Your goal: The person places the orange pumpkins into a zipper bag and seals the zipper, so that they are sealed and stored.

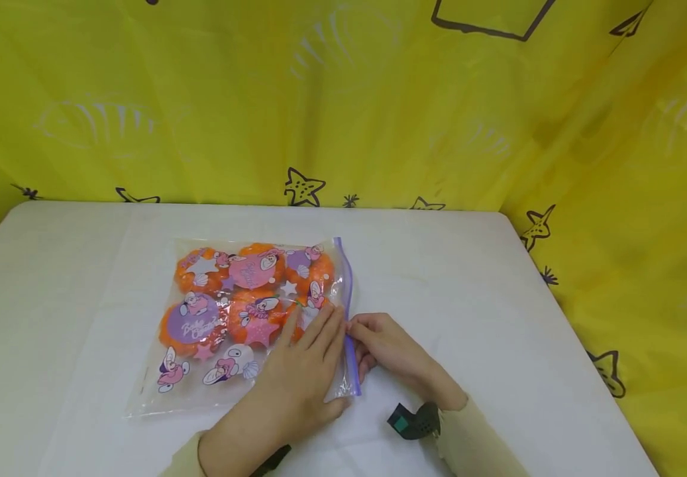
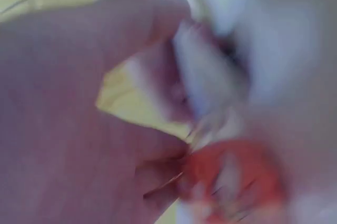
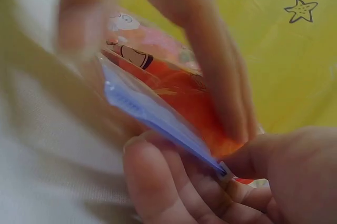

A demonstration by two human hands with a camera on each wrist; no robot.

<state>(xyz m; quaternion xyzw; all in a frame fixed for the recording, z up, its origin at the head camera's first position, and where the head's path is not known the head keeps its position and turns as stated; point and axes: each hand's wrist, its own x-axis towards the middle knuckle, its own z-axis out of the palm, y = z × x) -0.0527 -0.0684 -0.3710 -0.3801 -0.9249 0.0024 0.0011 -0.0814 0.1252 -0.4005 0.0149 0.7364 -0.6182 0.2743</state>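
Note:
A clear zip bag [image 1: 158, 391] printed with cartoon figures, shells and stars lies flat on the white table. Several round orange things [image 1: 200, 271] are inside it; their exact kind is hard to tell through the print. My left hand [image 1: 301, 371] lies with straight fingers on the bag's right part. At the right edge runs a purple zip strip [image 1: 352, 371], which my right hand [image 1: 385, 344] pinches between thumb and fingers. In the right wrist view the purple strip [image 3: 158, 124] slants down to the thumb of that hand. The left wrist view is blurred.
The white table [image 1: 438, 265] reaches back to a yellow curtain [image 1: 230, 132] with drawn stars and fish, which also hangs along the right side. A dark strap [image 1: 415, 422] is at my right wrist.

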